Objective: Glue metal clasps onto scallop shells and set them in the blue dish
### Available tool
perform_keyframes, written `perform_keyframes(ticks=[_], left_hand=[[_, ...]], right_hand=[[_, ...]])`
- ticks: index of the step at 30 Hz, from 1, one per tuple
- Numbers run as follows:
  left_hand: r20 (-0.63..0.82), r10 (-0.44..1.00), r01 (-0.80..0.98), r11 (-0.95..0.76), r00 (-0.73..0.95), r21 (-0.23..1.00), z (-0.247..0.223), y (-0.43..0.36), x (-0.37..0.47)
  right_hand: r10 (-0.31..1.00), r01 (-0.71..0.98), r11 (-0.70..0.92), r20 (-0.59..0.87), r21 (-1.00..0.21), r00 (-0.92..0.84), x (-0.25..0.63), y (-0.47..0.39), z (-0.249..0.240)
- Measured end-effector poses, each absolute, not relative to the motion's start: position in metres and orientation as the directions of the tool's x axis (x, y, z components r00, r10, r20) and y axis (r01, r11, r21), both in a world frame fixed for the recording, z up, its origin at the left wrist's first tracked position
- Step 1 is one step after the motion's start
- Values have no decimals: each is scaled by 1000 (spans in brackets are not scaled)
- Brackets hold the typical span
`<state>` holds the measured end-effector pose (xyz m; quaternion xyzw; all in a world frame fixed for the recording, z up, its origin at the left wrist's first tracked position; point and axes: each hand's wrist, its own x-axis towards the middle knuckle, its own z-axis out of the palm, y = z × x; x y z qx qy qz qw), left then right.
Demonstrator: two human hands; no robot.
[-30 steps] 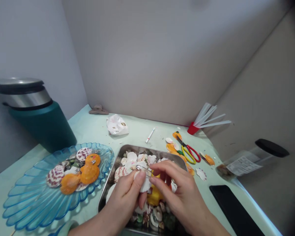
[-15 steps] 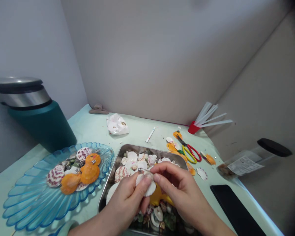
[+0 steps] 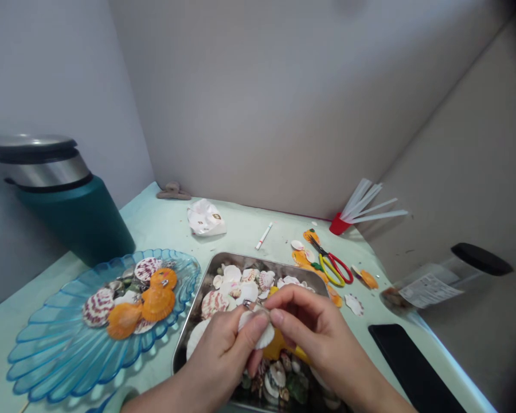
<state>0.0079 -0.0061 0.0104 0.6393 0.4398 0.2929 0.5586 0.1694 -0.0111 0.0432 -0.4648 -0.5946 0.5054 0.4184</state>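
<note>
My left hand (image 3: 227, 338) pinches a white scallop shell (image 3: 264, 335) between thumb and fingers. A small metal clasp (image 3: 246, 303) sticks up at the shell's top edge. With thumb and forefinger together, my right hand (image 3: 309, 324) meets that same edge from the right; what it pinches is too small to make out. Both hands are over a metal tray (image 3: 210, 269) of loose shells, among them a striped scallop shell (image 3: 212, 304). Under my hands a yellow object (image 3: 275, 347) lies among the shells, partly hidden.
A blue shell-shaped dish (image 3: 64, 350) with orange and purple-striped shells is on the left, a green bottle (image 3: 81, 221) behind it. Scissors (image 3: 333, 267) lie right of the tray, near a red cup of white sticks (image 3: 339, 223), a clear jar (image 3: 430, 284) and a black phone-like slab (image 3: 413, 367).
The white shell has turned slightly in my fingers, and my right fingertips have shifted a little along its edge. Nothing else has visibly moved.
</note>
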Motion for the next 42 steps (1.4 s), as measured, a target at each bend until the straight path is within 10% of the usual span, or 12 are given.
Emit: perform_keyframes(ticks=[13,42], left_hand=[[-117,891,267,-5,440,964,10,-4,10],[-240,778,105,221,581,970,7,-2,7]], right_hand=[[901,442,434,370,-785,-227,166,-13,41],[940,516,258,90,-817,-328,172,-11,48]])
